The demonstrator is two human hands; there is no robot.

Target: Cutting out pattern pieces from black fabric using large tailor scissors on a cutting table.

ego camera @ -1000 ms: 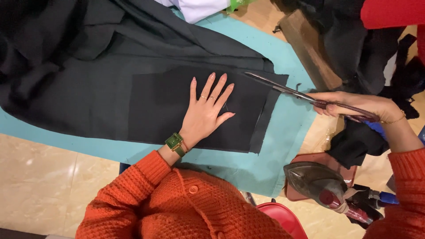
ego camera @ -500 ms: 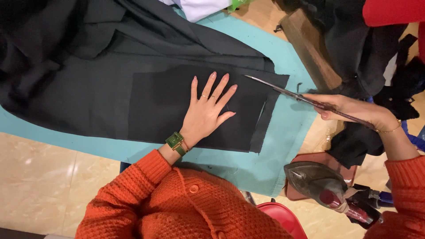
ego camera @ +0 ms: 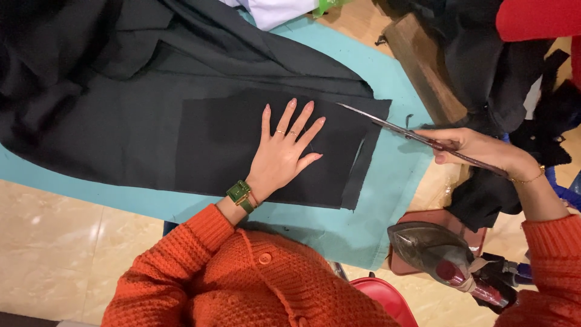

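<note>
My left hand (ego camera: pixel 284 154) lies flat, fingers spread, on a dark rectangular fabric piece (ego camera: pixel 218 145) that rests on a larger black garment (ego camera: pixel 97 91). A green square watch sits on that wrist. My right hand (ego camera: pixel 478 150) grips a pair of long scissors (ego camera: pixel 393 128). Their blades point left and the tip touches the top right corner of the dark piece. A narrow cut strip (ego camera: pixel 362 172) hangs along the piece's right edge.
A teal cloth (ego camera: pixel 375 206) covers the work surface under the fabric. A metal iron (ego camera: pixel 436 254) rests on a reddish pad at the lower right. Dark clothing is heaped at the upper right beside a wooden block (ego camera: pixel 417 66). A red seat edge (ego camera: pixel 378 297) shows below.
My right hand and the scissors have shifted slightly left and up toward the fabric's corner. My left hand has stayed flat in the same place.
</note>
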